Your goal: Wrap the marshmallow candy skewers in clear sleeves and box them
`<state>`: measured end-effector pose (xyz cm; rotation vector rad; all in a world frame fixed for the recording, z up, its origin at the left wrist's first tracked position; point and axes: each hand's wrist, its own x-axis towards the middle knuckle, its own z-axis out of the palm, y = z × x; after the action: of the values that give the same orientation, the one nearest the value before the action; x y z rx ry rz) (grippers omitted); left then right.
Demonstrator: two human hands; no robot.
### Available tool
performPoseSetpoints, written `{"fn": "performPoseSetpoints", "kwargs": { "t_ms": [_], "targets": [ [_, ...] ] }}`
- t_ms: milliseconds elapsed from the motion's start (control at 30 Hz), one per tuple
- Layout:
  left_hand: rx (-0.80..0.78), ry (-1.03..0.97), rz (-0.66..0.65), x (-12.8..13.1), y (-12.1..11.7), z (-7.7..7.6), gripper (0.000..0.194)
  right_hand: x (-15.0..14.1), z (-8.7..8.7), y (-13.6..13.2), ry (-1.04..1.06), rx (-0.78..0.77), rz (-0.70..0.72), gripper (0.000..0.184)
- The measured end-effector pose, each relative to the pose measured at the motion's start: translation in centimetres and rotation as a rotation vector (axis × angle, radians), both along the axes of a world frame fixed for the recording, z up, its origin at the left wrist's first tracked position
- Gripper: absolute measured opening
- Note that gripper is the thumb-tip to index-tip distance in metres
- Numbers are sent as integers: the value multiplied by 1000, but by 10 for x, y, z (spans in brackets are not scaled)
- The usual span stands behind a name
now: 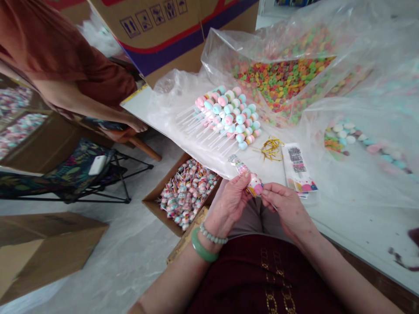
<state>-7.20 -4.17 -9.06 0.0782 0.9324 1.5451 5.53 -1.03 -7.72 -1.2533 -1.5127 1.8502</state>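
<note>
- Left hand [229, 205]: fingers closed to a pinch on the clear printed sleeve [240, 166] of a candy pop [255, 186], held just above the lap.
- Right hand [284, 209]: closed to a pinch at the pop's lower end, near its thin white stick [274, 207]; exact fingertip contact partly hidden.
- Handling (judged): very light; candy probably soft and easily dented, stick stiff but slender, film slippery. Best held by the stick, with only a gentle pinch on the film.
- Nearby: gold twist ties [271, 148] and a stack of printed sleeves [296, 170] on the counter [366, 231]; bundled candy sticks [225, 115] on plastic sheeting; a cardboard box of wrapped pops [186, 194] to the left.
- Co-worker's hand [132, 128] near the counter's far corner, holding nothing discernible.
</note>
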Motion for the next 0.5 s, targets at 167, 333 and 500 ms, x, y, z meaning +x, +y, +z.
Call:
{"fn": "performPoseSetpoints", "kwargs": {
  "t_ms": [167,333,500],
  "targets": [
    [-26,57,116,-8,-3,1,28,3,-5,-3,-9,-43,9,22],
    [7,130,0,-10,-1,-1,27,1,-9,6,-153,231,-4,39],
    [-26,3,68,-10,-14,15,26,-27,2,-1,-163,502,129,35]
  ]
}}
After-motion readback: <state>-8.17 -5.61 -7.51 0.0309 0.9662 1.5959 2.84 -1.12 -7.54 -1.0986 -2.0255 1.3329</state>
